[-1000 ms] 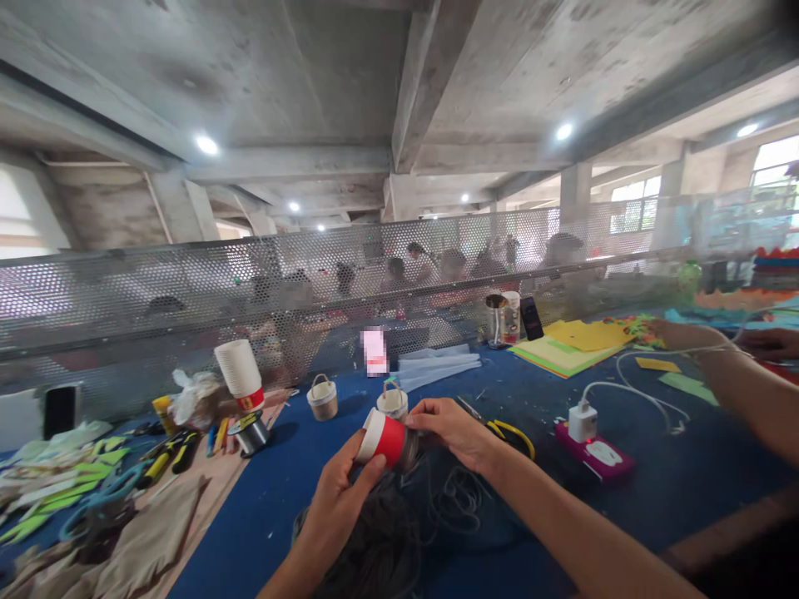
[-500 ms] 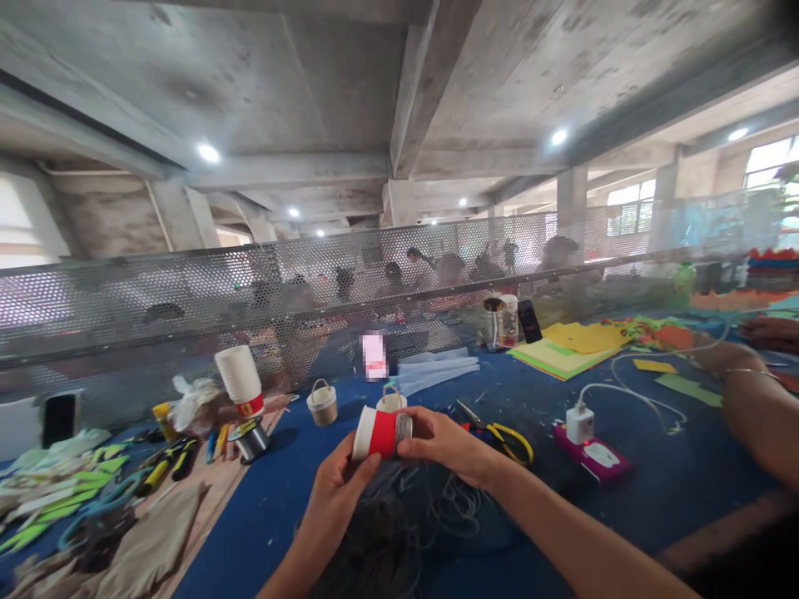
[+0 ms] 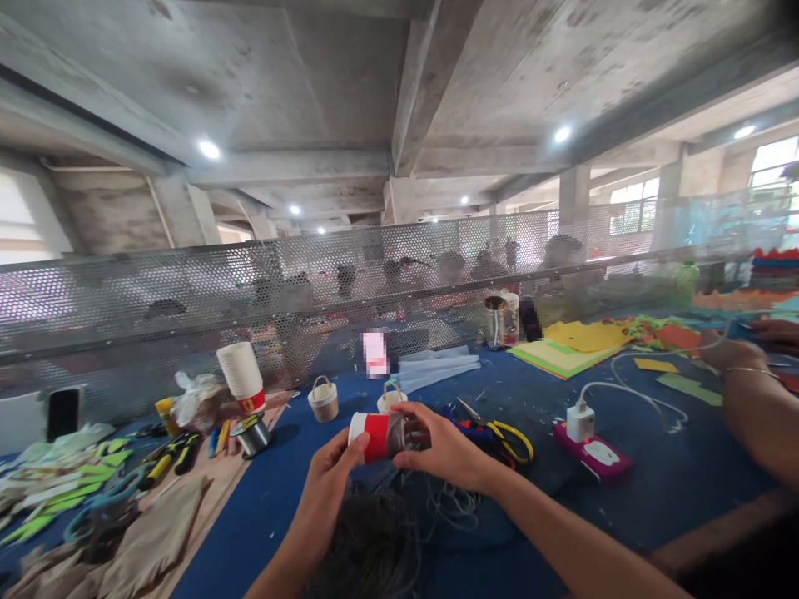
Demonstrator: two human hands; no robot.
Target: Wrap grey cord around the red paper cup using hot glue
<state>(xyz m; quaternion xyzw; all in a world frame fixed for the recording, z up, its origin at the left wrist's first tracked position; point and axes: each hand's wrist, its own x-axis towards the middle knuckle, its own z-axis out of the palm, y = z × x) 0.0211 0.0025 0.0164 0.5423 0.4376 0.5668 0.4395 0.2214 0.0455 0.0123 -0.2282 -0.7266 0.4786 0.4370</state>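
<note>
A red and white paper cup (image 3: 375,437) lies sideways in front of me, grey cord (image 3: 397,434) wound around its right end. My left hand (image 3: 340,457) grips the cup near its white rim, thumb across the front. Around the corded end curl the fingers of my right hand (image 3: 430,441), with the thumb below; some fingertips are hidden behind the cup. Beneath my hands is a loose dark grey heap of yarn (image 3: 371,541), and pale strands (image 3: 455,503) spread to its right. Two small handled baskets (image 3: 323,403) stand just beyond, one partly hidden by the cup.
Left of me are stacked paper cups (image 3: 240,374), a wire spool (image 3: 250,437), pliers (image 3: 159,466) and folded cloth (image 3: 146,532). Yellow-handled scissors (image 3: 512,441) and a purple power strip (image 3: 593,453) lie right. A co-worker's arm (image 3: 752,399) rests at far right. A perforated screen (image 3: 337,291) stands behind.
The cup has turned a little and shifted slightly left, showing more of the cord-wound end. My right hand's fingers have loosened and spread around that end; the left hand keeps its grip.
</note>
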